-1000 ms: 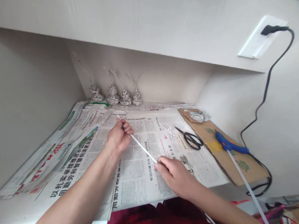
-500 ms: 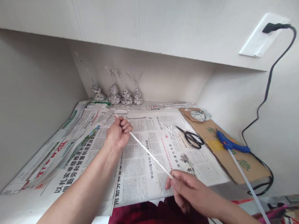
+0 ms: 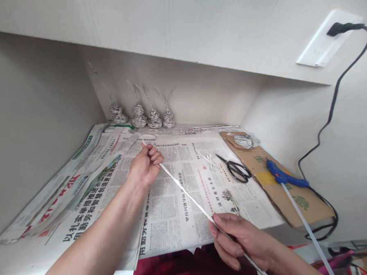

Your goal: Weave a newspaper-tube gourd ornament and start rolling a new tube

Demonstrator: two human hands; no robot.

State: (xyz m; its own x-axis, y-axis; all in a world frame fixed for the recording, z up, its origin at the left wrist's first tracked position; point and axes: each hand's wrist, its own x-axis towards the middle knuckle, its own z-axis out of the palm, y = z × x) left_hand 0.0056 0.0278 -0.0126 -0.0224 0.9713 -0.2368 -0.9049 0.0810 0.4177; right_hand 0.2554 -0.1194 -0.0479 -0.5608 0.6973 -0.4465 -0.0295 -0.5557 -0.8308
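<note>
A thin white rolled paper cord (image 3: 186,192) runs slantwise between my two hands above the newspaper (image 3: 166,231). My left hand (image 3: 147,162) is closed in a fist around its upper part, and a short tip pokes out past the thumb. Lower right, my right hand (image 3: 236,236) pinches the cord between thumb and forefinger, the other fingers loosely bent below it. From there the cord passes under the palm toward the bottom edge. Black-handled scissors (image 3: 237,171) lie beyond my right hand, beside short white cord pieces (image 3: 209,159).
Several gourd-shaped woven paper pieces (image 3: 139,116) stand at the back wall. Long paper sticks (image 3: 199,130) lie along the rear edge. On the right, a blue glue gun (image 3: 286,176) with a long glue stick (image 3: 308,230) rests on cardboard (image 3: 296,215); its black cable (image 3: 331,112) reaches a wall socket (image 3: 326,42).
My right hand has slid slightly down and right along the cord, its fingers a little more spread. The left hand keeps its grip in nearly the same spot. The view has shifted slightly.
</note>
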